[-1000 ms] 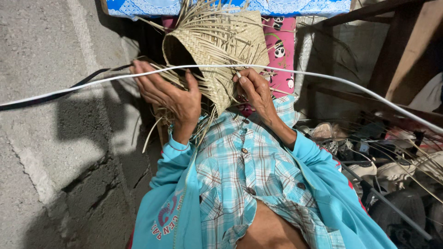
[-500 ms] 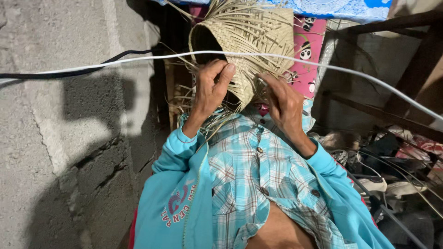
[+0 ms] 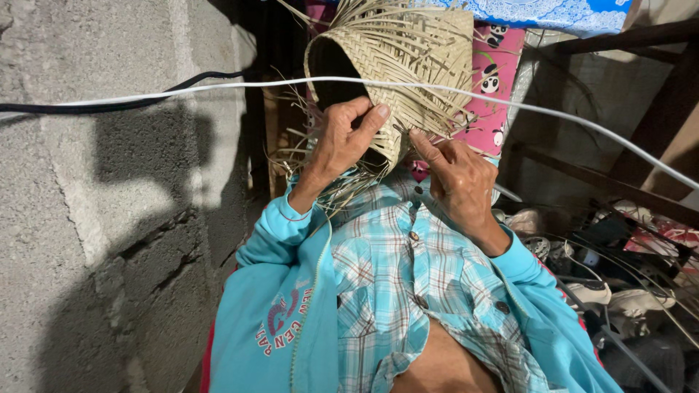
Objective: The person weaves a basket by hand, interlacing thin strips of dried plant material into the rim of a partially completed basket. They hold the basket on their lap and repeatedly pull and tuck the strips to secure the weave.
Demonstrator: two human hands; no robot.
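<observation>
A half-woven straw basket point(image 3: 408, 65) with loose strips sticking out sits tilted in front of my chest, its dark opening facing left. My left hand point(image 3: 342, 142) grips the basket's lower rim, thumb inside the opening. My right hand point(image 3: 455, 178) pinches straw strips at the basket's lower right edge, index finger pointing up at the weave. Both arms wear turquoise sleeves over a plaid shirt point(image 3: 408, 284).
A grey concrete block wall point(image 3: 95, 218) fills the left side. A white cable point(image 3: 546, 113) and a black cable point(image 3: 109, 102) cross in front of the basket. A pink patterned cloth point(image 3: 499, 80) hangs behind. Wooden beams point(image 3: 619, 44), shoes and clutter point(image 3: 619, 291) lie at the right.
The basket has shifted right and turned, its opening now facing left. My left hand slid from the side to the lower rim. My right hand moved down to the loose strips.
</observation>
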